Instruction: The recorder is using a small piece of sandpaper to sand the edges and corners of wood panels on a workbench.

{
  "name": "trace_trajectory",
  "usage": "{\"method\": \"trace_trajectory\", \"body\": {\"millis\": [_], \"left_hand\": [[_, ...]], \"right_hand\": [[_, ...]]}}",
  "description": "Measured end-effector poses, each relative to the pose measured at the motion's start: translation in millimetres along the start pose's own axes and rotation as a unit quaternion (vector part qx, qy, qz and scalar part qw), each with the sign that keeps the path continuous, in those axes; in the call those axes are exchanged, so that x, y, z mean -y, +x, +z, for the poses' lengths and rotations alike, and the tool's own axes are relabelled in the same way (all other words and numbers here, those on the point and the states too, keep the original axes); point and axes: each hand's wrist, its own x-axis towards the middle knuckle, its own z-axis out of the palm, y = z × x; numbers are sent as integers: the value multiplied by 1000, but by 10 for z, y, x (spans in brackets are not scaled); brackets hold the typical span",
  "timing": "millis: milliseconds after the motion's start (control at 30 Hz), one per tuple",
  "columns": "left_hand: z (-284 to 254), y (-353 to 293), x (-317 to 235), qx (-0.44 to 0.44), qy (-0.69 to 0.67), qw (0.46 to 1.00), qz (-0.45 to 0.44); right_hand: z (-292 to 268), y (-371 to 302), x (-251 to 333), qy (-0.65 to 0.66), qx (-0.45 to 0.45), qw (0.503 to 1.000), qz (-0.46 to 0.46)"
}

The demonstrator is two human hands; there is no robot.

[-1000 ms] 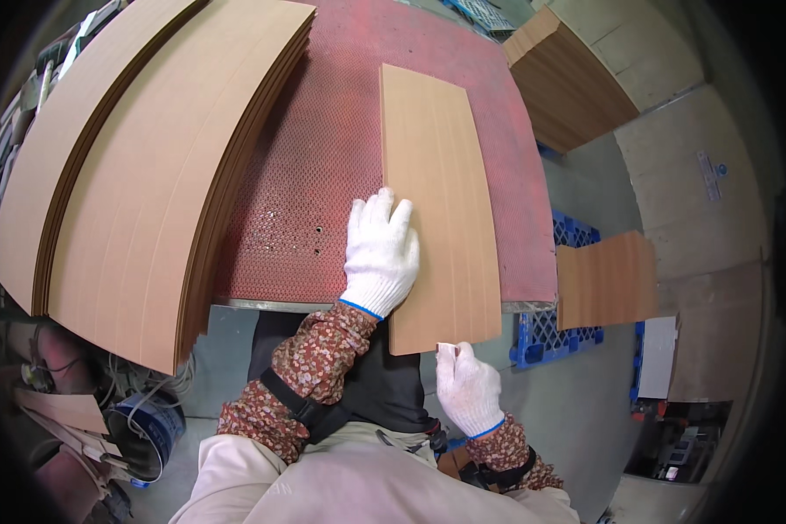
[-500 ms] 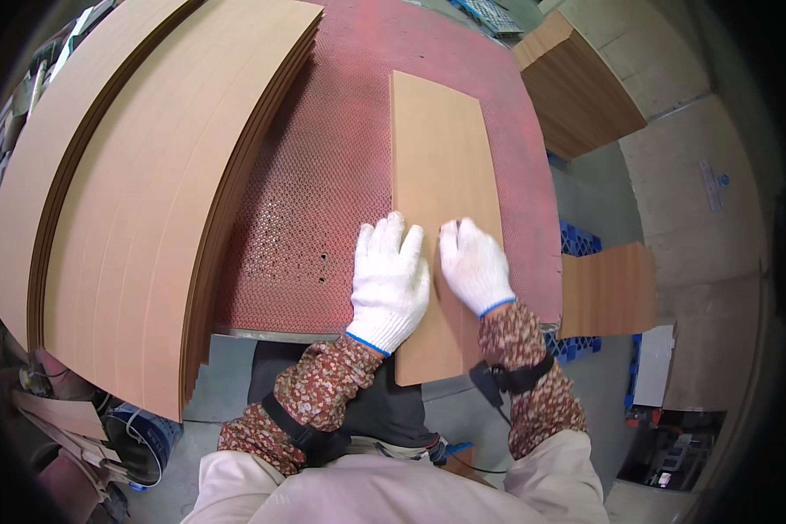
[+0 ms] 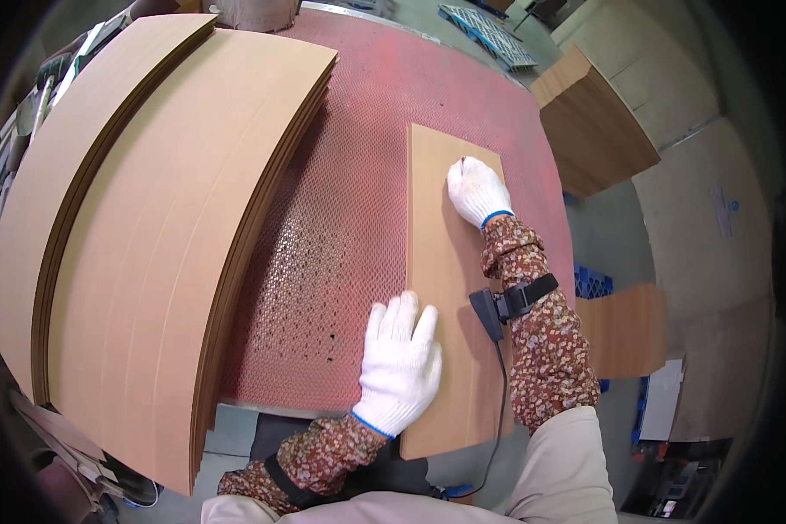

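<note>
A long tan wooden board (image 3: 445, 262) lies lengthwise on a red perforated table (image 3: 349, 218), its near end sticking out past the table's front edge. My left hand (image 3: 402, 362), in a white glove, rests flat on the board's near left part, fingers spread. My right hand (image 3: 476, 190), also gloved, presses flat on the board's far end, arm stretched out. A small black device (image 3: 502, 306) is strapped on my right forearm, with a cable hanging down.
Two tall stacks of the same tan boards (image 3: 148, 218) cover the table's left side. Another stack of boards (image 3: 594, 122) stands on the floor at the far right, and a smaller one (image 3: 624, 327) sits near a blue pallet (image 3: 592, 284).
My right hand came up from below the table, landed on the board beside my left hand, then slid out to the far end. My left hand stayed on the board's near part.
</note>
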Motion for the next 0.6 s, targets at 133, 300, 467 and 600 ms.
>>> {"method": "trace_trajectory", "body": {"millis": [133,300,467,600], "left_hand": [[-91,-222,-122,13,3,1000,-20],[-157,-337,-281,38,-8,999,-34],[-156,-468,-411,32,-12,999,-30],[-141,-524,-413,4,-2,999,-38]], "right_hand": [[37,113,20,-42,-8,996,-81],[224,609,-334,-247,-12,930,-272],[360,1064,-600,-169,28,967,-189],[222,1042,-219,-236,74,944,-216]]}}
